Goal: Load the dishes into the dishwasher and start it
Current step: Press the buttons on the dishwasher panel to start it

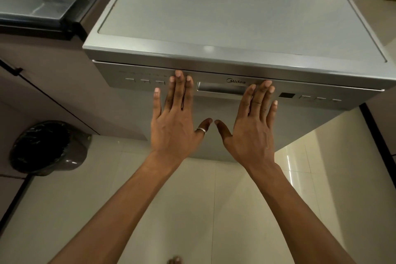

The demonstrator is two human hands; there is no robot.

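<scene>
1. The silver-grey brushed-metal freestanding dishwasher stands straight ahead of us with its door closed.
2. Our left hand lies flat toward the door front, fingers straight and slightly spread, holding nothing. The fingertips reach the door's top edge, just left of the recessed metal handle.
3. Our right hand is set the same way, straight-fingered and empty, with its fingertips over the right end of that handle. The two thumbs point at each other, tips near but apart.
4. We cannot tell whether the palms press the door or sit just off it.
5. Writing: the "Midea" logo sits above the handle. A faint printed line above the left buttons is too small to read.
6. Counts:
   - one dishwasher
   - two hands
   - three left buttons
   - three right buttons
   - one dark display window
   - one silver ring on the left thumb
7. A round grey waste bin with a black liner stands on the cream tiled floor, left of the machine.
</scene>
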